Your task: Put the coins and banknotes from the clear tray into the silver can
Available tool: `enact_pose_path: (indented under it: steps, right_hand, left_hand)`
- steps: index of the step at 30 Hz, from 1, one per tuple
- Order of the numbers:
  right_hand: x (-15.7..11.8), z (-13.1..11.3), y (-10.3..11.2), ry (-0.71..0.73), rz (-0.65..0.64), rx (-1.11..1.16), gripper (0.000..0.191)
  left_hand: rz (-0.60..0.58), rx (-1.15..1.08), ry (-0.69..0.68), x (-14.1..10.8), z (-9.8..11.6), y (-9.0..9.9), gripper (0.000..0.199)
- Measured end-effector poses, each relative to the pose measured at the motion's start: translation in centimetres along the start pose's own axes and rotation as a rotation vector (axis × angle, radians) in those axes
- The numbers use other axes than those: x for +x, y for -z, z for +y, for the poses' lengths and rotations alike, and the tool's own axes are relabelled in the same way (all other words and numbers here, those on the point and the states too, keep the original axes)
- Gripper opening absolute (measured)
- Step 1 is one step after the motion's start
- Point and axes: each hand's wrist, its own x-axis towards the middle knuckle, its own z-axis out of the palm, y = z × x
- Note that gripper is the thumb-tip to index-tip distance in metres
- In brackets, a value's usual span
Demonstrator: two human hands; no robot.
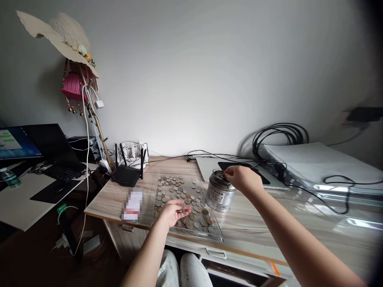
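Loose coins (179, 191) lie spread flat in a clear tray (218, 238) on the table (104, 203), easy to pick singly. The left hand (173, 213) rests palm up over the tray's near end, cupped loosely around a few coins. The right hand (243, 179), arm stretched forward, pinches something small, probably a coin, at the top of the tin (220, 195) just beside the tray.

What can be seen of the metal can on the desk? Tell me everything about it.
The metal can is a short, silvery cylinder with a printed label around its side, too blurred to read. It stands upright on the wooden desk, just right of the clear tray of coins. The right hand hovers at its top rim, fingers pinched over the opening. Its inside is hidden.
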Motion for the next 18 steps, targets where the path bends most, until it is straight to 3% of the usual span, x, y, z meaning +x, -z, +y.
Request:
enact_pose_path:
  steps: [5,9,10,11,15,18]
  right_hand:
    - [-0.4,-0.3,-0.7,0.021,0.020,-0.003,0.023]
    - [-2.7,-2.4,-1.1,0.161,0.371,0.094,0.029]
    - [-3.6,-3.3,-1.5,0.217,0.393,0.150,0.029]
    - [-4.6,-4.3,-2.1,0.278,0.343,0.212,0.029]
    - [-8.2,-7.9,-5.7,0.474,-0.095,0.416,0.028]
    - [-9.1,-8.9,-7.5,0.466,-0.156,0.464,0.027]
  left_hand:
    - [-0.019,0.096,-0.036,0.1,-0.2,0.2,0.006]
    - [-0.012,0.140,-0.096,0.2,-0.2,0.3,0.023]
    - [-0.006,0.135,-0.104,0.2,-0.2,0.3,0.026]
    - [-0.002,0.128,-0.109,0.2,-0.3,0.2,0.028]
    - [-0.001,0.111,-0.136,0.3,-0.3,0.2,0.029]
    - [-0.009,0.094,-0.140,0.2,-0.2,0.1,0.023]
